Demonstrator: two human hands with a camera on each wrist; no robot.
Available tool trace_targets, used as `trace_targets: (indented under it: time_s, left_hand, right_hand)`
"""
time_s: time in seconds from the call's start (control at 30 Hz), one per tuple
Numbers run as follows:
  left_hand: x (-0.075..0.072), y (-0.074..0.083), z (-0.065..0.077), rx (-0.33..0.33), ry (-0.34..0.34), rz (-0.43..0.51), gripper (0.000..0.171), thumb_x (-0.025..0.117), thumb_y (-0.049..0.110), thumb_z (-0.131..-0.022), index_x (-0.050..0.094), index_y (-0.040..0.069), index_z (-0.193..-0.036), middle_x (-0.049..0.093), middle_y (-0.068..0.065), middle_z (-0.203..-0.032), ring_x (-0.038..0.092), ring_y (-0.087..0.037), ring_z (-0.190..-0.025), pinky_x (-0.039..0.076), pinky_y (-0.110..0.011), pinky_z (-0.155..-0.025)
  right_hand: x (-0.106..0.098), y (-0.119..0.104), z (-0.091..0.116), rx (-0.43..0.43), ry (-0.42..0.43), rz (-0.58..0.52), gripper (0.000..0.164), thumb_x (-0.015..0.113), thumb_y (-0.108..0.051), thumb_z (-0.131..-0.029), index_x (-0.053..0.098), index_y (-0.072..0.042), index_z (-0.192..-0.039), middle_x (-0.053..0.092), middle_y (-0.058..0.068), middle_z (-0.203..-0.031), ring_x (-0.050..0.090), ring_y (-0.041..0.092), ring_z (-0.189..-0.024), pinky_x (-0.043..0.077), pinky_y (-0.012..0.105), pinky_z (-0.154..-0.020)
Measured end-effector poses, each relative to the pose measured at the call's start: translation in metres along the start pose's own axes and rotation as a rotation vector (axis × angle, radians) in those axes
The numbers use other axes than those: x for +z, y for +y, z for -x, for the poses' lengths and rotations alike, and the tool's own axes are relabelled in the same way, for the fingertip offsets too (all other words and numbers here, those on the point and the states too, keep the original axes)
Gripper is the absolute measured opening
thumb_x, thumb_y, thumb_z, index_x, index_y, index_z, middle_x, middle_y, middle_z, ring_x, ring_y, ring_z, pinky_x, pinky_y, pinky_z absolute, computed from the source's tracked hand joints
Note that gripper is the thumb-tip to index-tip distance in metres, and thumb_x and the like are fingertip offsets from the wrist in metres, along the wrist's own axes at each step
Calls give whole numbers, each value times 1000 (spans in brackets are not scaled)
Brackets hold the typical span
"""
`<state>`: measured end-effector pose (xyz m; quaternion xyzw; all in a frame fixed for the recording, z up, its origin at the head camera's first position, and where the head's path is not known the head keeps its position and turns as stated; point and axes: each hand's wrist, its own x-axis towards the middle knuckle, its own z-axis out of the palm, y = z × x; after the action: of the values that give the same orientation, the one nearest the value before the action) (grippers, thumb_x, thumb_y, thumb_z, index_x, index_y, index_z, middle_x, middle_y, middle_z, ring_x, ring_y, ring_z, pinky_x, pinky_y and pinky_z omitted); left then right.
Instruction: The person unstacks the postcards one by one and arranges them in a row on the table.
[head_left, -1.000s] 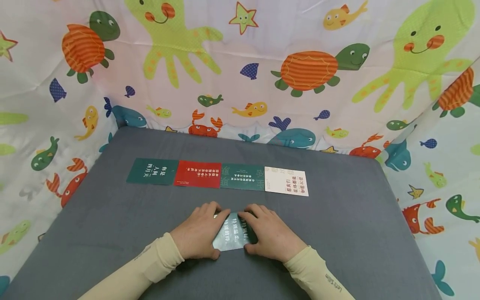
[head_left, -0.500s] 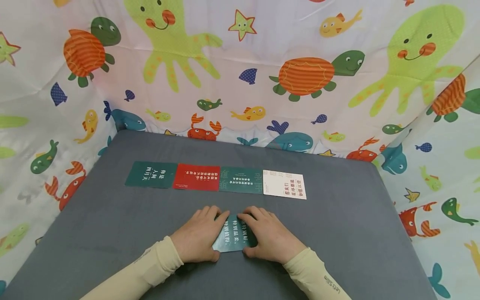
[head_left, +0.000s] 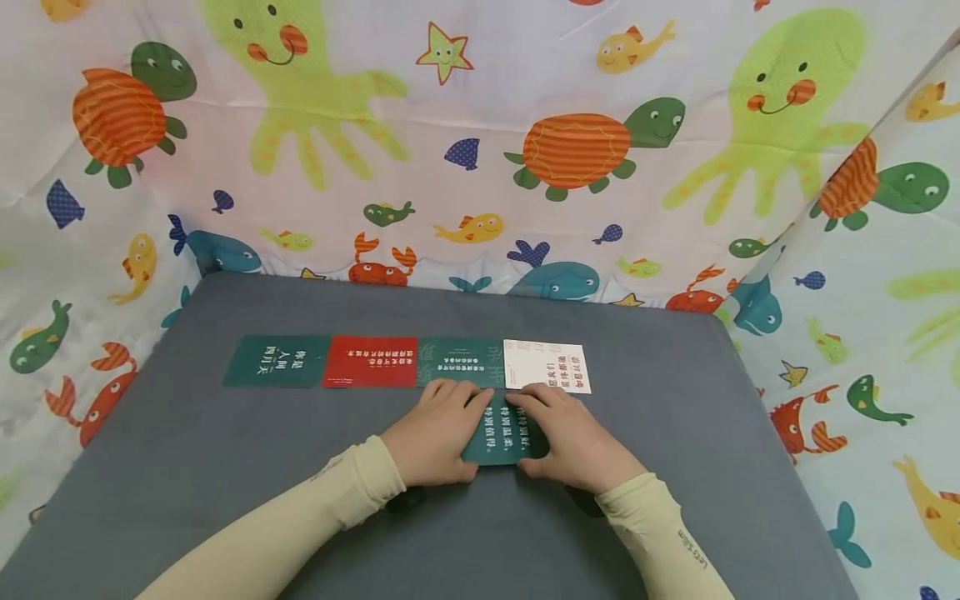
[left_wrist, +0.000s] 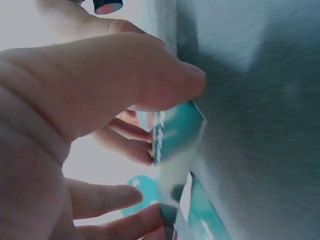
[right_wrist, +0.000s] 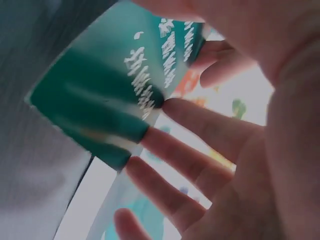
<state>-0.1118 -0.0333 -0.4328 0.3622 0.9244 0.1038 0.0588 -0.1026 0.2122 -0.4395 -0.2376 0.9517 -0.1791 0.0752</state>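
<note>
A dark green card point(head_left: 504, 437) with white lettering lies between both hands, just in front of the row of cards. The left hand point(head_left: 435, 435) holds its left side, thumb at the near edge and fingers at the far edge. On the right side, the right hand point(head_left: 577, 440) grips it the same way. In the right wrist view, fingertips touch one edge of the green card point(right_wrist: 95, 90). The left wrist view has the thumb over a corner of the card point(left_wrist: 182, 127). Fingers partly cover its far edge.
Behind the hands runs a row: a green card point(head_left: 277, 362), a red card point(head_left: 371, 362), another green card point(head_left: 461, 354) and a white card point(head_left: 547, 364). They lie on a grey table point(head_left: 225, 467). A sea-animal curtain point(head_left: 450, 100) surrounds it.
Both hands have moved forward and to the right with the green card, bringing it up close to the row. The head view has shifted slightly.
</note>
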Motion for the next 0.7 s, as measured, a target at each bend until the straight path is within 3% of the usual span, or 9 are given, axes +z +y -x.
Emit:
trace_targets:
  time_s: [0.13,0.3,0.43,0.57,0.7]
  left_hand:
    - [-5,15,-51,25,-62,-19,97,88,49,-85,46,6,-162,56,-11,-149,52,-30,-139,35,-53,-125]
    - [-7,34,-139,59,-101,-38,98,86,52,-88,42,13,-166,54,-8,-153,51,-28,-141,34,-51,-125]
    - [-5,45,-197,22,-116,-2,96,85,54,-89,42,17,-166,54,-4,-157,53,-24,-139,37,-48,-121]
    - [3,56,-233,-16,-125,80,92,85,52,-89,45,18,-165,57,-2,-156,56,-22,-135,37,-47,-116]
    - [17,66,-252,-32,-152,100,91,85,52,-89,46,18,-164,58,-3,-156,57,-23,-136,36,-48,-116]
  right_hand:
    - [-19,38,10,62,20,25,90,96,-31,-78,57,-23,-158,57,10,-154,51,37,-141,41,68,-119]
    - [-51,103,13,166,19,82,87,91,-28,-83,52,-31,-161,51,11,-159,39,42,-147,32,74,-120]
    - [-70,151,11,217,3,59,82,85,-25,-88,51,-35,-162,45,10,-162,31,44,-149,30,73,-116]
    - [-79,185,14,287,-20,13,83,82,-23,-88,49,-36,-163,42,10,-165,27,45,-152,29,74,-114]
    - [-76,202,18,344,-57,2,87,82,-23,-87,46,-37,-165,42,11,-165,27,45,-154,27,75,-115]
